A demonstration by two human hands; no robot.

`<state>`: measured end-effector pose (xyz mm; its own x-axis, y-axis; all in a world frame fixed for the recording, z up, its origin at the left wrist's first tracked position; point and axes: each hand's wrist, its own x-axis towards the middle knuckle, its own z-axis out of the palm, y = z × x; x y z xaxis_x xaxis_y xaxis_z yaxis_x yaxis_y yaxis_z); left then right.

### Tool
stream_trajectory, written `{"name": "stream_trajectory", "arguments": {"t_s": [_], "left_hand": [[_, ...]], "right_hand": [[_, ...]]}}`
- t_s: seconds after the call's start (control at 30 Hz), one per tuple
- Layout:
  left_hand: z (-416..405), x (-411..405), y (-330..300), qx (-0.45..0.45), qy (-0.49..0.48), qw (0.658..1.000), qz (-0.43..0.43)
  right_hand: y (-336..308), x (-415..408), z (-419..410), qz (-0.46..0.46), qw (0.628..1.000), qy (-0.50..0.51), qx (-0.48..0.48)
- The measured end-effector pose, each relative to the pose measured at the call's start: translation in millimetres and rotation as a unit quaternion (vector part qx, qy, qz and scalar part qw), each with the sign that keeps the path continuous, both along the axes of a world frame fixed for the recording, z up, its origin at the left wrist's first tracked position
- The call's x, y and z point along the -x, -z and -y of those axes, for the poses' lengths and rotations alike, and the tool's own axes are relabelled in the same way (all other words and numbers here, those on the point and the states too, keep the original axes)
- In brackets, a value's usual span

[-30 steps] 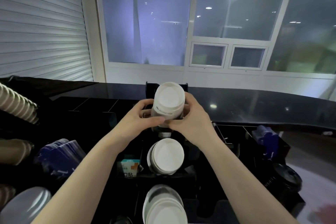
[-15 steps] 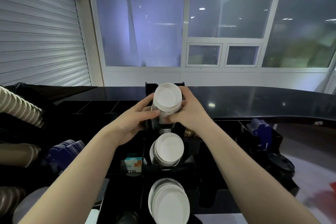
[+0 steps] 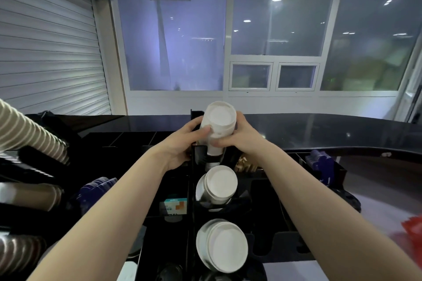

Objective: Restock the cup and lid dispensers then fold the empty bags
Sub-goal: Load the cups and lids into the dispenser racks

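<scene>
- Black and glossy, the bench (image 3: 319,130) runs across in front of me, with the black dispenser rack (image 3: 189,189) set into it just below my hands.
- Two rack slots nearer me already show stacks of white lids (image 3: 218,183) and a second lid stack (image 3: 225,245).
- The stack of white lids (image 3: 220,124) that I'm loading is at the rack's far slot, tilted, its lower end entering the opening.
- My left hand (image 3: 180,143) grips its left side, and my right hand (image 3: 239,137) wraps the right, thumb across the front.
- I judge it light, thin plastic, slick, and prone to fan apart; best held low around the sides, squeezed gently.
</scene>
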<state>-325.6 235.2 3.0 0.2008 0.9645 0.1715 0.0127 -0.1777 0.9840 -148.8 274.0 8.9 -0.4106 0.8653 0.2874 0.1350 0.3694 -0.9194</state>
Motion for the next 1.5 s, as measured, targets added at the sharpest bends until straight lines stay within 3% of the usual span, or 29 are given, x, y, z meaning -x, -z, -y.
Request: {"name": "stream_trajectory", "arguments": {"t_s": [0.13, 0.4, 0.5, 0.57, 0.73, 1.07, 1.3, 1.5], "left_hand": [[4, -14, 3, -0.070, -0.041, 0.996, -0.019], [47, -16, -17, -0.200, -0.106, 0.973, -0.034], [77, -15, -22, -0.246, -0.071, 0.966, -0.023], [99, -13, -18, -0.253, -0.080, 0.964, -0.009], [149, -5, 19, -0.218, -0.088, 0.972, 0.011], [232, 19, 96, -0.120, -0.079, 0.988, 0.059], [275, 32, 161, -0.003, -0.131, 0.989, 0.063], [285, 33, 183, 0.057, -0.181, 0.979, 0.067]], "right_hand": [[-2, 4, 9, -0.039, 0.998, 0.045, 0.015], [-13, 8, 60, -0.109, 0.975, 0.139, -0.137], [-17, 7, 91, -0.146, 0.964, 0.123, -0.183], [-17, 4, 114, -0.120, 0.962, 0.103, -0.220], [9, 2, 170, -0.119, 0.976, 0.010, -0.180], [79, 22, 272, -0.173, 0.965, 0.092, -0.175], [136, -10, 326, -0.222, 0.934, 0.261, -0.102], [160, -30, 337, -0.114, 0.931, 0.334, -0.088]]}}
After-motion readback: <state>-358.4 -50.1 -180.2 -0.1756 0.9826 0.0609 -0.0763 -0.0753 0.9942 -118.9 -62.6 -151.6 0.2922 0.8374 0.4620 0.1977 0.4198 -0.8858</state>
